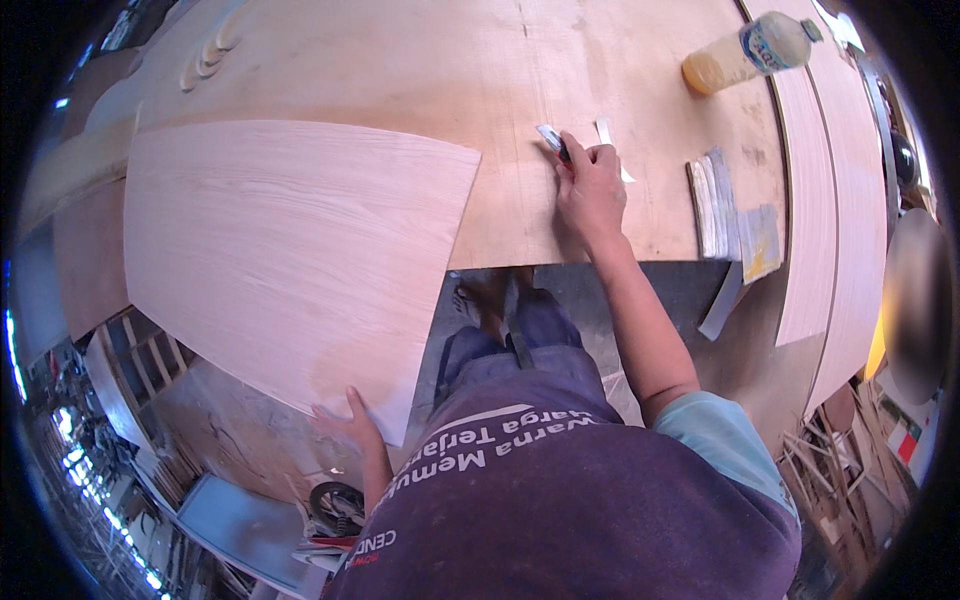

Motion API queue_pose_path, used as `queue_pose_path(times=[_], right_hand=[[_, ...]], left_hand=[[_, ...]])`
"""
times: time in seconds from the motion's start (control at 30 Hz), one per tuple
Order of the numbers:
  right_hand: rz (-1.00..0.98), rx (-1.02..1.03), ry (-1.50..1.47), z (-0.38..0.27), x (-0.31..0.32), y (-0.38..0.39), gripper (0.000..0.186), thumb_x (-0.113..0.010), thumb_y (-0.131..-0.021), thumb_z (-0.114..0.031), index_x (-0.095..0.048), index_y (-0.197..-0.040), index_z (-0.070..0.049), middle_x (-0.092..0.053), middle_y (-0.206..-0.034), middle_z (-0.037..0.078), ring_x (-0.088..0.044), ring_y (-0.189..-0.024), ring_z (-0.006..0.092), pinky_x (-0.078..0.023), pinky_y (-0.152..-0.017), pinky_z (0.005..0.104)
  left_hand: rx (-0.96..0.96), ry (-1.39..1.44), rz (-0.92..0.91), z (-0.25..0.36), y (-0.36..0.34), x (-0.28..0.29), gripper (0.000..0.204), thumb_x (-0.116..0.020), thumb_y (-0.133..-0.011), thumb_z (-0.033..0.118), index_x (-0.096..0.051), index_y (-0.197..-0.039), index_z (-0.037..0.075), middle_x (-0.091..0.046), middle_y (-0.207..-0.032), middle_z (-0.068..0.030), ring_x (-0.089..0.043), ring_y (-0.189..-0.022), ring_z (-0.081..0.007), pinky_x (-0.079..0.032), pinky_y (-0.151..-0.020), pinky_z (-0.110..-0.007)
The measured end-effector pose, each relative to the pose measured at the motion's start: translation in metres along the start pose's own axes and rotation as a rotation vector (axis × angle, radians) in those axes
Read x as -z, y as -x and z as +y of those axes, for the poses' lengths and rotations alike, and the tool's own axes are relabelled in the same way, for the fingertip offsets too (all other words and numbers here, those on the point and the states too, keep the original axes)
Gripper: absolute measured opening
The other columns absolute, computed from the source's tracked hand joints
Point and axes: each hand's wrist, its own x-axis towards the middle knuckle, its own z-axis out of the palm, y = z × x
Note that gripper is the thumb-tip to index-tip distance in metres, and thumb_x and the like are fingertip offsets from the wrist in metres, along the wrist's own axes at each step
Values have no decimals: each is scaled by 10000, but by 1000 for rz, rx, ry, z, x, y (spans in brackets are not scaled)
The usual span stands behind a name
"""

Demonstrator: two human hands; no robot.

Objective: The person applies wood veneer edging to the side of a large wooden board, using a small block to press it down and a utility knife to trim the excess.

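A pale wood-grained panel (290, 250) lies at the left, its near end jutting past the edge of the workbench (510, 215). My left hand (355, 422) is at its near edge, thumb on the top face and fingers along the rim, gripping it. Over the bench, right of the panel, my right hand (592, 190) is closed around what looks like a utility knife (550, 138), its tip pointing away to the left. A narrow white strip (603, 130) lies on the bench beside that hand, partly hidden by it.
A plastic bottle (745, 58) of yellowish liquid lies at the far right. Nearer are a stack of greyish strips (713, 205) and a stained scraper-like plate (760, 240). Long boards (840, 200) run along the right. Curved wood shavings or pieces (205, 60) lie far left; a wheel (335, 505) stands below.
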Motion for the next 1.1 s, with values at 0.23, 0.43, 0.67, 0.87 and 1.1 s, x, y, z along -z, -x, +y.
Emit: queue_pose_path(times=[0.23,0.43,0.67,0.87,1.1], right_hand=[[95,304,32,-21,-28,-29,599,-796,-820,-201,-670,-1403,-152,-609,-1216,177,-558,-1135,380,-420,-972,557],[-113,556,66,-106,-35,6,616,-807,-832,-225,-652,-1426,-181,-564,-1316,144,-502,-1286,360,-339,-1104,607],[-336,1019,-44,-243,-48,178,614,-817,-825,-285,-662,-1409,-173,-537,-1333,139,-482,-1315,352,-291,-1135,659],[-593,1093,-167,-295,-77,346,786,-806,-824,-471,-563,-1515,-185,-488,-1452,188,-365,-1461,441,-185,-1139,817],[-446,1094,150,-313,-129,438,729,-624,-951,-199,-377,-1637,-213,-372,-1592,240,-319,-1522,453,-252,-1119,844]], left_hand=[[374,335,64,-56,39,-9,988,-716,-976,549,-286,-1637,-44,-242,-1684,-315,-250,-1575,-426,-262,-1279,-552],[579,346,211,-69,72,-8,914,-635,-1030,561,-285,-1653,-8,-300,-1682,-280,-258,-1586,-389,-267,-1284,-523],[873,509,194,-195,166,-20,913,-625,-1032,568,-286,-1655,-5,-292,-1690,-273,-256,-1588,-388,-259,-1286,-521],[890,546,132,-313,181,4,912,-617,-1034,575,-286,-1657,-3,-285,-1697,-267,-255,-1590,-388,-252,-1288,-519],[778,621,119,-371,126,-8,911,-607,-1036,582,-287,-1659,0,-277,-1705,-260,-254,-1592,-387,-244,-1290,-517]])
